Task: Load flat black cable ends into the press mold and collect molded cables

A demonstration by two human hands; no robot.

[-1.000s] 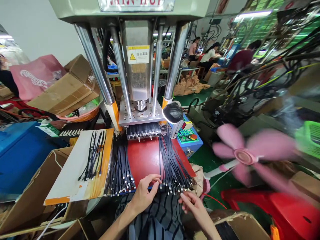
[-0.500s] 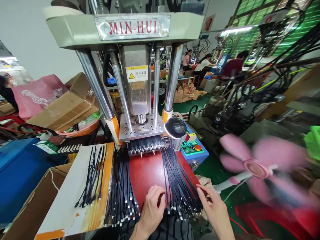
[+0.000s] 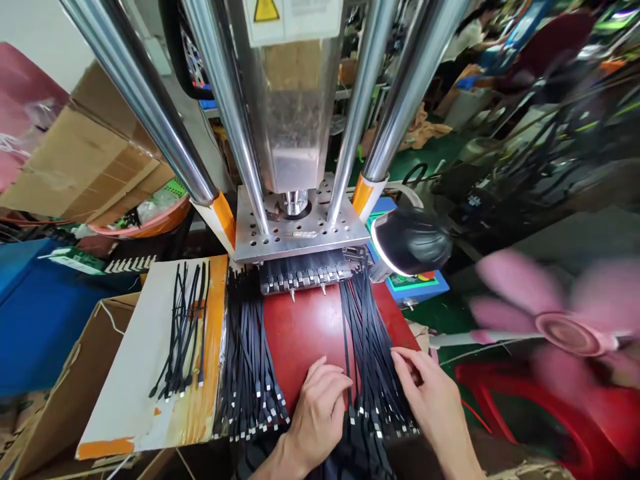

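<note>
A wide bundle of flat black cables [image 3: 373, 347] with metal plug ends fans toward me over the red work surface [image 3: 307, 333]. My left hand [image 3: 320, 413] is at the bundle's left edge, fingers curled together, fingertips close to the outermost cable. At the right edge is my right hand [image 3: 430, 393], thumb and forefinger tips brought together against the cables; what they pinch, if anything, is hidden. Ahead, a black mould block [image 3: 305, 272] holds a row of cable ends under the press plate [image 3: 300, 237]. A second cable bundle [image 3: 247, 353] lies on the left.
A few separate cables [image 3: 185, 333] lie on a white board [image 3: 133, 340] at left. Steel press columns [image 3: 155, 113] rise ahead. A black lamp [image 3: 413, 241] sits right of the plate, and a spinning pink fan [image 3: 570, 333] stands farther right beside a red stool [image 3: 530, 407].
My view has tipped down and come closer to the press, so its name plate is out of sight. Both hands stay beside the right cable bundle; the left fingers look more tightly curled.
</note>
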